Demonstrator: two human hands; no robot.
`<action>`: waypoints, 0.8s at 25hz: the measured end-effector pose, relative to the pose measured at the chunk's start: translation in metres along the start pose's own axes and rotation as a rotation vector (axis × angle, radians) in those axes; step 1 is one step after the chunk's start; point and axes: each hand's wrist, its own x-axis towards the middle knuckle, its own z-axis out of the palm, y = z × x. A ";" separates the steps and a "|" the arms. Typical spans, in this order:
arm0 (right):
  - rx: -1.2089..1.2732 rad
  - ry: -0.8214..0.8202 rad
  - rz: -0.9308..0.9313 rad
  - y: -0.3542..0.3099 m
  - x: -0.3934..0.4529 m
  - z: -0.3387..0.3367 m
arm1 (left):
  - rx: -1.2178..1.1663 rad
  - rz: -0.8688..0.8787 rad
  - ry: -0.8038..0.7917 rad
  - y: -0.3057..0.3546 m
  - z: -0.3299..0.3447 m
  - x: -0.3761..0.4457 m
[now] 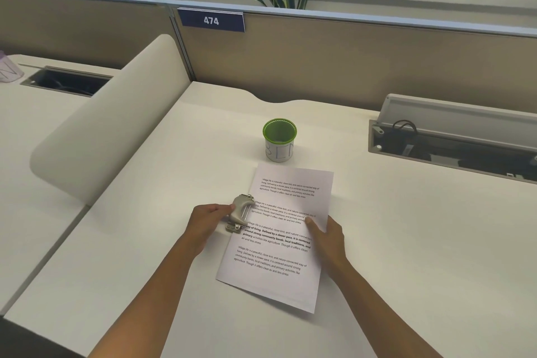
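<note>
A printed white sheet of paper (279, 253) lies tilted on the white desk (406, 241). A metal hole punch (240, 213) sits at the sheet's left edge, the paper's margin slid into it. My left hand (207, 222) grips the punch from the left, fingers curled round its lever. My right hand (327, 234) holds the sheet's right edge, thumb on top of the paper and fingers hidden under it.
A green-rimmed mesh cup (279, 139) with a paper label stands just beyond the sheet. An open cable tray (453, 139) is at the right. A curved divider panel (116, 125) rises at the left, and a partition with sign 474 (211, 20) stands behind.
</note>
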 end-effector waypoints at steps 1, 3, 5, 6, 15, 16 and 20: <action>-0.001 -0.003 0.000 0.000 0.000 -0.001 | 0.008 0.002 -0.004 0.000 0.000 -0.001; 0.002 -0.005 0.007 0.000 0.000 -0.001 | 0.014 0.001 -0.009 0.000 0.000 -0.002; 0.002 -0.004 0.015 0.000 0.000 -0.001 | 0.012 0.002 -0.011 0.001 -0.001 -0.003; 0.001 -0.005 0.016 0.000 0.000 0.000 | 0.014 0.006 -0.014 0.001 -0.001 -0.004; -0.011 -0.009 0.024 0.000 0.002 0.000 | 0.053 0.038 -0.036 0.001 -0.003 -0.006; -0.010 -0.018 0.027 0.000 0.003 0.000 | 0.062 0.038 -0.035 0.002 -0.003 -0.006; 0.007 -0.012 0.041 0.001 0.004 -0.002 | 0.054 0.046 -0.012 0.011 0.000 -0.006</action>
